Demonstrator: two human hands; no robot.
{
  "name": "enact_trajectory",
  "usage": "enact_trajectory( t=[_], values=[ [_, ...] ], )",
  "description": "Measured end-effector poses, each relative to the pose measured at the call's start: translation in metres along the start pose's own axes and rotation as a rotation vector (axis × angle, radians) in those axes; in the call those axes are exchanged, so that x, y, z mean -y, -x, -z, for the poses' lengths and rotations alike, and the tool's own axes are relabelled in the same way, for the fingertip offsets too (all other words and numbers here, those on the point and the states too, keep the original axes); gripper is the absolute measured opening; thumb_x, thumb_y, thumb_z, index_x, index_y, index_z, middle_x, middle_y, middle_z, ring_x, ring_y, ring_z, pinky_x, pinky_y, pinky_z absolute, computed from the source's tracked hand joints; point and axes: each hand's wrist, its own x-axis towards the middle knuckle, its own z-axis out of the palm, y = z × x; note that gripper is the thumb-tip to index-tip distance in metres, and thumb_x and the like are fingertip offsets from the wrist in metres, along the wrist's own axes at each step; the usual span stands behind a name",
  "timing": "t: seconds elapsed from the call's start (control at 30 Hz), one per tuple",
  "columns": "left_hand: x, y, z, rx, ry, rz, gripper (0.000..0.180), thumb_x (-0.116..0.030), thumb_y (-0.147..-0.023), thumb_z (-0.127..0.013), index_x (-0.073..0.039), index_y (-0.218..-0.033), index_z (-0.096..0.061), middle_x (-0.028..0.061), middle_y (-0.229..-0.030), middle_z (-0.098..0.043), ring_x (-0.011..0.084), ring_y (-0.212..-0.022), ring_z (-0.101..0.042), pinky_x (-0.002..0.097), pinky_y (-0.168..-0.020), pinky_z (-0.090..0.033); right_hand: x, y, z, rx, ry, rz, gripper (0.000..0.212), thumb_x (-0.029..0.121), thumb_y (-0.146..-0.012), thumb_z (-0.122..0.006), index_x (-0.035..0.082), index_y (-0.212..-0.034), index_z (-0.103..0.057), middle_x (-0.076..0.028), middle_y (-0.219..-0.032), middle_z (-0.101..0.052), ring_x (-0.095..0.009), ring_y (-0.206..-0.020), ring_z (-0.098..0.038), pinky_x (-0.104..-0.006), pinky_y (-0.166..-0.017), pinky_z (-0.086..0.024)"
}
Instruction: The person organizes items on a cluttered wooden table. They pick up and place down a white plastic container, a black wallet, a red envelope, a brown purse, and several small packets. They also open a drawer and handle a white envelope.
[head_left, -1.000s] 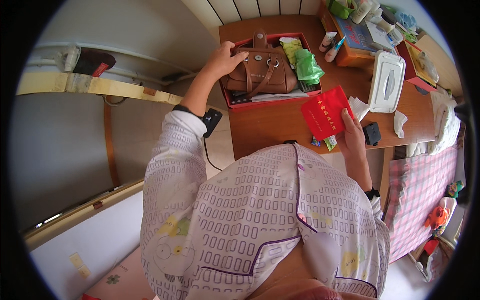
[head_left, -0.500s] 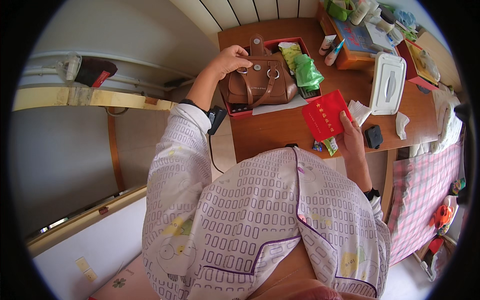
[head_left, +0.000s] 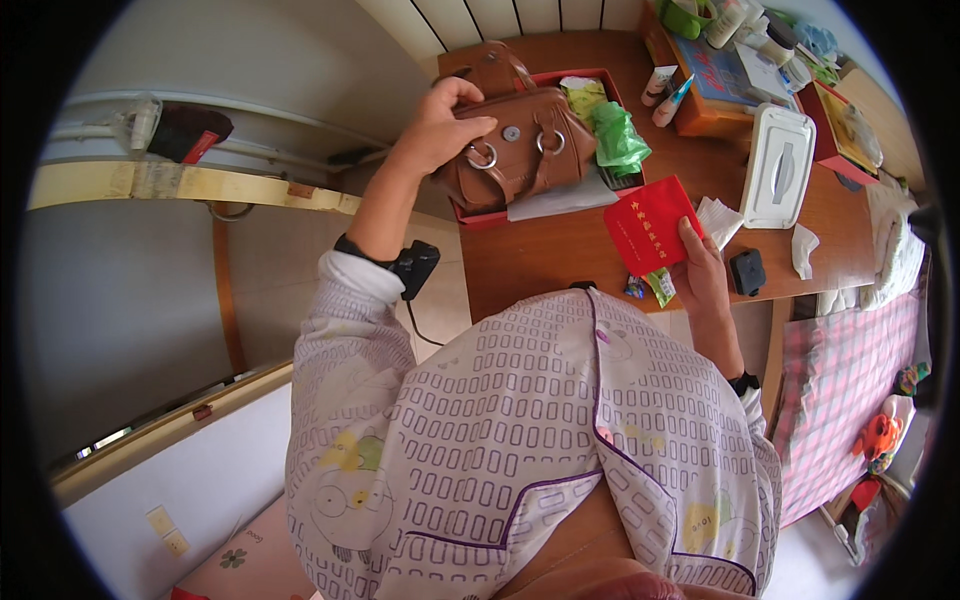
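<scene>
A brown leather handbag (head_left: 528,140) with ring-hung handles leans in a shallow red box (head_left: 487,219) on the desk. My left hand (head_left: 447,125) grips the bag's upper left edge, thumb on the near side and fingers curled over behind, their tips hidden. The bag's flap (head_left: 497,68) stands up at the far side. In front of my body, my right hand (head_left: 700,265) pinches a flat red booklet or envelope (head_left: 645,228) with gold print, thumb on top. Green plastic (head_left: 621,140) and a yellow-green packet (head_left: 583,100) lie in the box beside the bag.
On the wooden desk (head_left: 560,258) are a white lidded container (head_left: 779,165), a small black case (head_left: 747,273), crumpled tissue (head_left: 803,250) and two tubes (head_left: 672,100). Bottles crowd an orange box (head_left: 712,121) at the far right. A pink checked bed (head_left: 840,400) stands at right.
My left hand has shifted left and taken hold of the handbag's edge. The bag has tilted and moved up and left, its flap lifting. The right hand stays nearly still with the red booklet.
</scene>
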Motion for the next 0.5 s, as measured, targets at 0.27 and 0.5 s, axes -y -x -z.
enact_trajectory(
  t=[0.27,0.5],
  values=[
    [-0.066,0.055,0.064,-0.375,0.310,-0.264,0.028,0.001,-0.083,-0.071,-0.002,-0.106,-0.056,0.0060,-0.102,-0.063,0.0114,-0.090,-0.061,0.0247,-0.079,-0.051,-0.002,0.002,0.004,-0.021,0.021,-0.012,0.029,0.021,-0.097,-0.060,0.003,-0.119,-0.055,-0.013,-0.115,-0.063,-0.018,-0.105,-0.062,-0.0327,-0.087,-0.056],
    [-0.095,0.116,0.080,-0.609,0.357,-0.449,0.029,0.007,-0.085,-0.064,0.000,-0.112,-0.053,0.0111,-0.108,-0.062,0.0166,-0.096,-0.062,0.0295,-0.084,-0.051,-0.004,0.001,0.000,-0.024,0.063,-0.029,0.029,0.020,-0.098,-0.059,0.003,-0.120,-0.055,-0.012,-0.115,-0.063,-0.018,-0.105,-0.062,-0.0331,-0.088,-0.055]
  ],
)
